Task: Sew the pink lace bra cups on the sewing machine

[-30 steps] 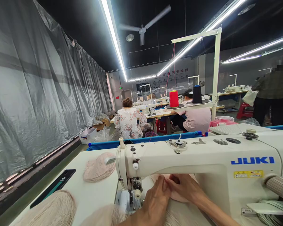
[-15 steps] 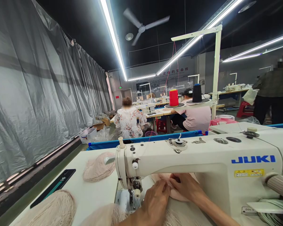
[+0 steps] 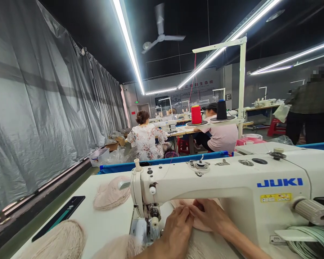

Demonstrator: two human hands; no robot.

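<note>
Under the arm of a white JUKI sewing machine (image 3: 199, 183), both my hands meet on a thin pale pink fabric piece (image 3: 202, 226). My left hand (image 3: 179, 223) lies just right of the needle area (image 3: 151, 226), its fingers closed on the cloth. From the right, my right hand (image 3: 210, 214) pinches the same cloth, fingertips close to the left ones. The fingers partly hide the cloth between them. More pale, stringy-textured fabric (image 3: 118, 247) lies in front of the needle, partly covered by my left forearm.
Stacked pale fabric pieces (image 3: 112, 192) lie left of the machine head, with another stack (image 3: 61, 241) nearer me. Between them and the table edge is a dark flat strip (image 3: 59, 217). Red (image 3: 196, 115) and black thread cones (image 3: 221, 109) stand behind. Other people sit or stand beyond.
The view has shifted slightly, so the machine appears a little further left. Both hands stay on the fabric with nearly the same grip; the fingertips have shifted only slightly.
</note>
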